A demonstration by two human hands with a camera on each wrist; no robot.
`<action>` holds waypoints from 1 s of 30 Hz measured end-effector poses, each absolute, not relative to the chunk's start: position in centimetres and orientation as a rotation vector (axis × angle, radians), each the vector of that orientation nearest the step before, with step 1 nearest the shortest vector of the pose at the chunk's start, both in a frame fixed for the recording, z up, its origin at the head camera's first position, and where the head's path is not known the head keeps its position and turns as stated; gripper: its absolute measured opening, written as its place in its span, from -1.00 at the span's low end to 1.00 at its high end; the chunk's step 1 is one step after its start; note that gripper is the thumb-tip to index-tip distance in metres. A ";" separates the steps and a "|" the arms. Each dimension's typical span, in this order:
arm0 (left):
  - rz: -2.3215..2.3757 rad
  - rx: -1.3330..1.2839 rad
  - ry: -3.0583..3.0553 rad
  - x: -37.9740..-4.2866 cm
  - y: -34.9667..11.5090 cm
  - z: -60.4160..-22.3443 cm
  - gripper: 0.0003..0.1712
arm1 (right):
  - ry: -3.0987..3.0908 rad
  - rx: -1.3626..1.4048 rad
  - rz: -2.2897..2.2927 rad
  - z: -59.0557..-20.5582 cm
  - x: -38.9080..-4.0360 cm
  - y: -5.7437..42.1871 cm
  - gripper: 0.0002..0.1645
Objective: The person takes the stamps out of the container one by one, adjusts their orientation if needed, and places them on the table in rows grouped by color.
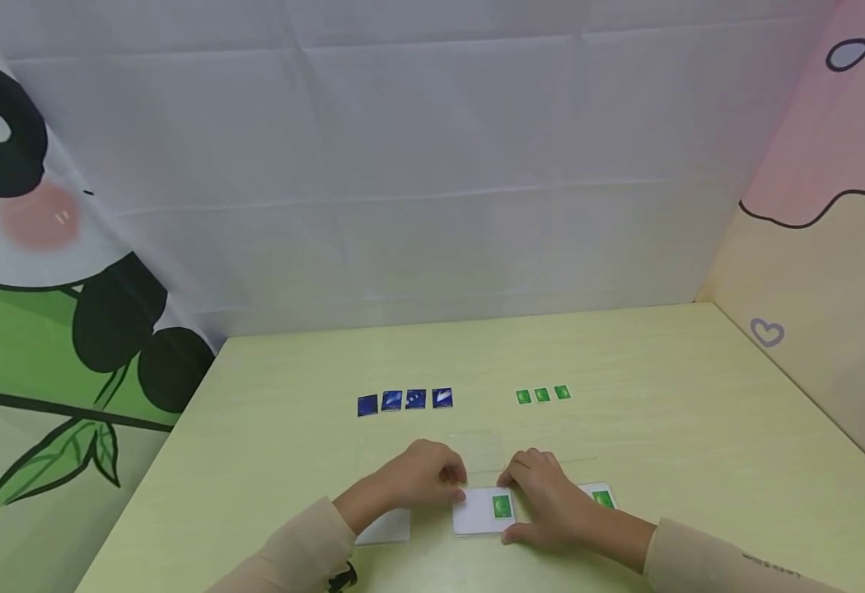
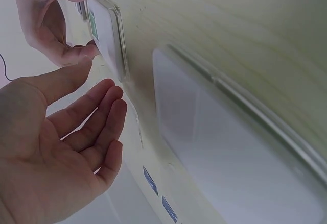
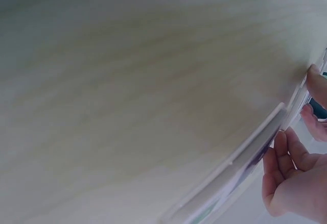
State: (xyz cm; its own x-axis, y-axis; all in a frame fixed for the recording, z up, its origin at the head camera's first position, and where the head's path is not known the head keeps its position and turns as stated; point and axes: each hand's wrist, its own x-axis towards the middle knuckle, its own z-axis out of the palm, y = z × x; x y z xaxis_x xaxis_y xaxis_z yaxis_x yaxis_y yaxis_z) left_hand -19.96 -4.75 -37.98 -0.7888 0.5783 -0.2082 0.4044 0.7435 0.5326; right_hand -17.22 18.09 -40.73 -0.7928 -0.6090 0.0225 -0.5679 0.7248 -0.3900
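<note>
My right hand (image 1: 544,498) grips the right end of a white rectangular slab (image 1: 473,520) by its near and far edges. A small green picture square (image 1: 502,506) sits on that slab's right half, beside the fingers. My left hand (image 1: 425,476) is at the slab's left edge with its thumb tip close to the corner. The left wrist view shows its fingers (image 2: 104,112) loosely bent and holding nothing. Left of it lies a plain white slab (image 2: 199,117) with a clear rim, partly covered by the left arm in the head view. Behind the right wrist another white slab with a green square (image 1: 603,498) shows.
Several dark blue picture squares (image 1: 415,399) lie in a row farther back on the pale wooden table (image 1: 292,428). To their right are three small green squares (image 1: 542,394). A faint clear sheet (image 1: 475,451) lies beyond the hands. White cloth (image 1: 432,181) hangs behind the table.
</note>
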 end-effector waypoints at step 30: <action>0.542 0.808 2.625 -19.7 -2.1 -38.0 -0.86 | 2.807 -0.979 -0.617 -40.8 -17.2 18.2 -0.35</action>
